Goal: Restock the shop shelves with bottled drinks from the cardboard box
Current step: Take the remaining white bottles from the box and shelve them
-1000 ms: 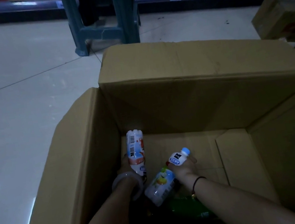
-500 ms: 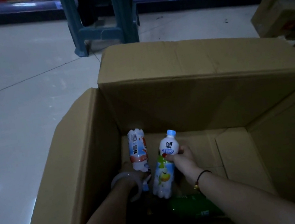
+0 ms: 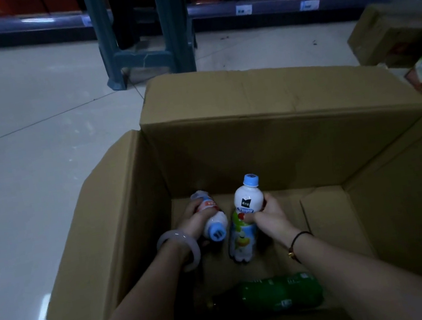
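Inside the open cardboard box (image 3: pixel 271 151) on the tiled floor (image 3: pixel 24 131), both hands hold bottled drinks; the left hand (image 3: pixel 192 220) has its fingers (image 3: pixel 190 209) curled round an orange-labelled bottle (image 3: pixel 216 220), tilted with its pale blue cap toward the camera; the right hand (image 3: pixel 269 215) grips a white fruit-drink bottle (image 3: pixel 247 198) below the shoulder, fingers (image 3: pixel 267 200) wrapped round it, upright, blue cap on top. The two bottles sit just beside each other, low in the box; a green bottle (image 3: pixel 280 292) lies on its side on the box bottom, nearer the camera. A pale bangle (image 3: pixel 179 248) circles the left wrist; a dark cord bracelet (image 3: pixel 297 240) circles the right. Beyond the box stand a blue stool (image 3: pixel 138 34), a stocked shelf (image 3: pixel 277 5) and a second carton (image 3: pixel 390 34).
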`<control>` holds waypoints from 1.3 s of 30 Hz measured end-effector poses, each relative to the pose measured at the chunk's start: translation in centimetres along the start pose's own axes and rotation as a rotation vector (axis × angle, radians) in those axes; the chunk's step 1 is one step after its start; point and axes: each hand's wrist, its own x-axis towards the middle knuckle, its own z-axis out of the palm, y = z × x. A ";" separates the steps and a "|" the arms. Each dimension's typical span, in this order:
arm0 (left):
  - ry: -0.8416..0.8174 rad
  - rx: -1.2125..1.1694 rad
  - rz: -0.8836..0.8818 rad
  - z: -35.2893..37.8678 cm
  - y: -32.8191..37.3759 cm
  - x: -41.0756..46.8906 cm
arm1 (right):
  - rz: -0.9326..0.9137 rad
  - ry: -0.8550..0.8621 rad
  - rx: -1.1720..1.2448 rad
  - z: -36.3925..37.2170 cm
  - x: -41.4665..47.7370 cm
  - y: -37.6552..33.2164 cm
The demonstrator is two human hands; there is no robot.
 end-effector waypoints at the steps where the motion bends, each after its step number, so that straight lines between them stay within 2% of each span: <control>1: -0.024 0.013 -0.008 0.0 0.3 0.0 | -0.021 0.009 -0.008 -0.4 0.0 -0.1; 7: -0.052 0.049 -0.135 1.1 0.0 0.4 | -0.168 -0.015 0.005 -1.1 -0.9 0.0; 11: -0.106 -0.113 -0.173 1.1 0.5 0.6 | -0.197 -0.007 0.031 -1.0 -0.7 0.3; 13: -0.126 -0.081 -0.159 0.9 0.5 0.4 | -0.194 -0.007 0.045 -1.0 -0.6 0.4; 15: -0.119 0.058 -0.072 1.0 0.2 0.9 | -0.198 -0.009 0.040 -0.9 -0.4 0.4; 18: -0.102 0.281 0.195 0.3 -1.1 1.9 | -0.213 -0.028 0.031 -0.8 -0.6 0.1; 21: -0.039 0.286 0.318 0.2 -1.5 2.1 | -0.228 -0.039 0.028 -0.6 -0.5 0.1; 31: -0.018 0.195 0.372 1.1 -0.2 1.3 | -0.167 -0.018 0.109 -0.4 -0.1 -0.7; 39: -0.037 0.161 0.432 2.5 3.9 -1.5 | -0.219 0.049 0.204 -3.4 -2.1 -4.1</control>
